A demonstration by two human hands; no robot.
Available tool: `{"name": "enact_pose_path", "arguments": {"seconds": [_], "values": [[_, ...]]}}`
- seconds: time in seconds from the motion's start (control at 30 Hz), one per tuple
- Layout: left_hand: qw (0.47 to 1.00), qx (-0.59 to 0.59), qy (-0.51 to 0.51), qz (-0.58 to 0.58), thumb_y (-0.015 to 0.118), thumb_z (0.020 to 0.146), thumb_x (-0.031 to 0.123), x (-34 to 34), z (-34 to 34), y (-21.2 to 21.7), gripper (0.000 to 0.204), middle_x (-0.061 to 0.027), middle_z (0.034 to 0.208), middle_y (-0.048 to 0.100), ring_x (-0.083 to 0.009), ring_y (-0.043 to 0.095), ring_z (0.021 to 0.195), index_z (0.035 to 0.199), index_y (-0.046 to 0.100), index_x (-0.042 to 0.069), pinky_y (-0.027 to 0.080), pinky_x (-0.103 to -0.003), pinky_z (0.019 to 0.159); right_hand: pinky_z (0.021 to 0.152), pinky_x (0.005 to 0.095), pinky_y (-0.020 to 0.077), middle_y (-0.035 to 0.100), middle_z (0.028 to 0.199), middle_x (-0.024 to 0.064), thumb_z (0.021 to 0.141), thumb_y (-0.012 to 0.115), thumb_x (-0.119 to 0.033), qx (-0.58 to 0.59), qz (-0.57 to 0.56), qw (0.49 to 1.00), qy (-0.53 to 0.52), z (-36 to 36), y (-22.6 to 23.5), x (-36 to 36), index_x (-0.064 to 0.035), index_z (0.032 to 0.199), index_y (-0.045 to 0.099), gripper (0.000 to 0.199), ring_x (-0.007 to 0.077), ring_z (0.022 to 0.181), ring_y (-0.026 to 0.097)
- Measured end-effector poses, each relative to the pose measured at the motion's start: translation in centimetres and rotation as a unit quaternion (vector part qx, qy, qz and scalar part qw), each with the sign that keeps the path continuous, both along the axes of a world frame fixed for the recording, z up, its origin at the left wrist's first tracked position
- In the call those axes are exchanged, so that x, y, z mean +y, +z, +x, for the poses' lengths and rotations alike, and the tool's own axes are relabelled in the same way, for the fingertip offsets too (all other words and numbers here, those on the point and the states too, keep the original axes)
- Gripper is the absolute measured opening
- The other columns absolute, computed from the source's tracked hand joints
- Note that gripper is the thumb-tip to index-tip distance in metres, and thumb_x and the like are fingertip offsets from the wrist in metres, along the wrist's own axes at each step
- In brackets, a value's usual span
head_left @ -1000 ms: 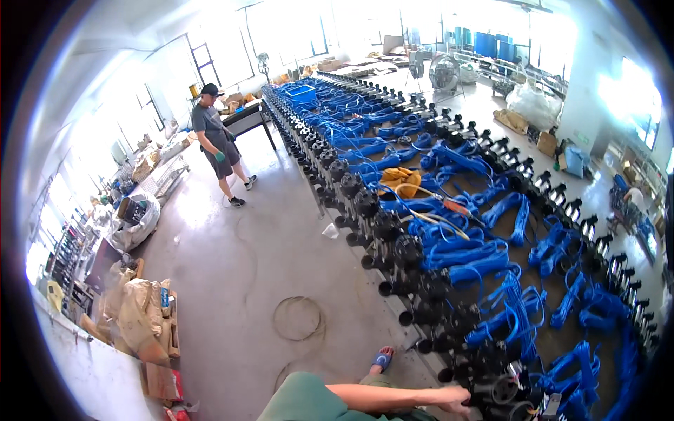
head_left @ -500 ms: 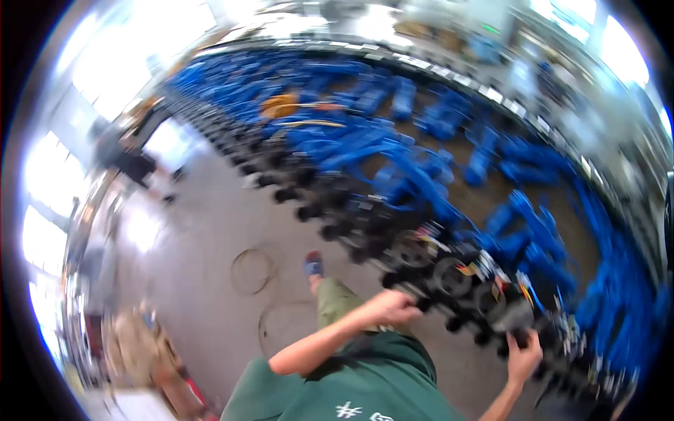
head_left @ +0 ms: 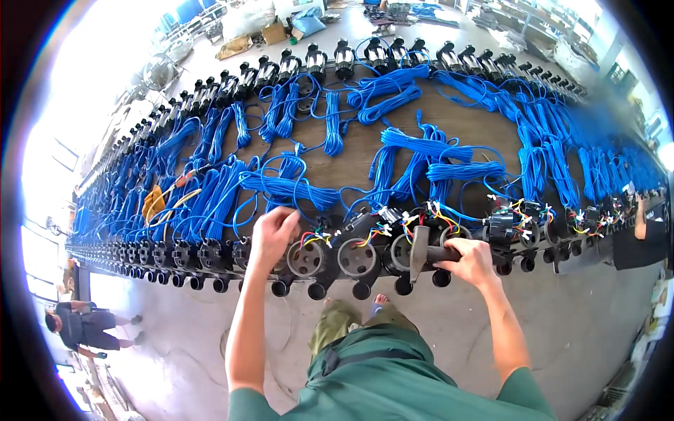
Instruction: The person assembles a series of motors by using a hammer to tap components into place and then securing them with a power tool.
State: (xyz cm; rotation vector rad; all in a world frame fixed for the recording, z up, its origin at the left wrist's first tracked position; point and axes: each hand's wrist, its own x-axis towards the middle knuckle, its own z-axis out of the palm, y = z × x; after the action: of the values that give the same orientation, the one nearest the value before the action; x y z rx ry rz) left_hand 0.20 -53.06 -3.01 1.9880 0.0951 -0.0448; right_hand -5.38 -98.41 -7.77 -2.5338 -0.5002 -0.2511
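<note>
My right hand (head_left: pixel 472 261) is closed round the dark handle of a hammer (head_left: pixel 419 254). The hammer's grey metal head stands upright over the near row of black pump housings. My left hand (head_left: pixel 274 235) hovers at that row with its fingers curled together; whatever they may hold is hidden. Close beside it lies an open round housing (head_left: pixel 306 258) with red, yellow and white wires. Another open housing (head_left: pixel 357 257) sits between my hands. Behind the left hand rests a coiled blue cable (head_left: pixel 291 188).
Bundled blue cables (head_left: pixel 449 170) cover much of the brown bench (head_left: pixel 337 168). Black units (head_left: pixel 344 59) line its far edge. An orange-yellow glove-like item (head_left: pixel 153 202) lies at left. One person (head_left: pixel 88 324) is on the floor at left; another person's arm (head_left: pixel 640 221) reaches in at right.
My view has swung round to face the bench squarely. My left hand has moved up onto the near row. The hammer now shows plainly in my right hand; earlier blur obscured its grip.
</note>
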Motion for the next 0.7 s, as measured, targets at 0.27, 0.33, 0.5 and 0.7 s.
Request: {"name": "enact_pose_path", "arguments": {"seconds": [0.27, 0.33, 0.5, 0.7], "values": [[0.834, 0.332, -0.216, 0.385, 0.084, 0.074, 0.037, -1.5, 12.6, -12.4, 0.053, -0.0214, 0.117, 0.077, -0.0361, 0.074, 0.111, 0.114, 0.079, 0.002, 0.059, -0.043, 0.098, 0.102, 0.044, 0.0474, 0.069, 0.111, 0.0019, 0.065, 0.095, -0.033, -0.015, -0.083, 0.996, 0.039, 2.7, -0.7, 2.3, -0.0131, 0.101, 0.078, 0.044, 0.0283, 0.117, 0.059], [0.856, 0.299, -0.21, 0.365, 0.076, 0.079, 0.023, -1.2, 12.7, -12.7, 0.035, -0.0238, 0.111, 0.077, -0.0359, 0.075, 0.109, 0.103, 0.08, -0.002, 0.062, -0.043, 0.09, 0.103, 0.0446, 0.0464, 0.068, 0.113, 0.0025, 0.066, 0.095, -0.032, -0.007, -0.094, 0.995, -0.009, 1.7, -1.3, 2.6, -0.0123, 0.105, 0.077, 0.047, 0.0286, 0.118, 0.059], [0.98, 0.194, -0.018, -0.026, 0.065, 0.094, 0.01, 2.4, 10.5, -9.1, 0.023, -0.0173, 0.1, 0.078, -0.0247, 0.078, 0.09, 0.107, 0.076, -0.006, 0.065, -0.038, 0.068, 0.102, 0.046, 0.0458, 0.068, 0.12, 0.0073, 0.074, 0.091, -0.028, -0.026, -0.056, 0.988, -0.14, 0.4, 3.6, 7.9, -0.008, 0.11, 0.074, 0.044, 0.0302, 0.119, 0.058], [0.836, 0.06, -0.04, -0.544, 0.046, 0.095, -0.014, 1.7, 3.1, -3.0, 0.067, -0.0132, 0.142, 0.063, -0.0194, 0.064, 0.124, 0.16, 0.043, 0.002, 0.052, -0.035, 0.106, 0.088, 0.0292, 0.05, 0.073, 0.123, 0.0043, 0.11, 0.053, -0.052, 0.336, 0.394, 0.855, 0.021, 10.7, 2.7, 20.9, -0.005, 0.132, 0.066, 0.053, 0.0122, 0.108, 0.066]]}}
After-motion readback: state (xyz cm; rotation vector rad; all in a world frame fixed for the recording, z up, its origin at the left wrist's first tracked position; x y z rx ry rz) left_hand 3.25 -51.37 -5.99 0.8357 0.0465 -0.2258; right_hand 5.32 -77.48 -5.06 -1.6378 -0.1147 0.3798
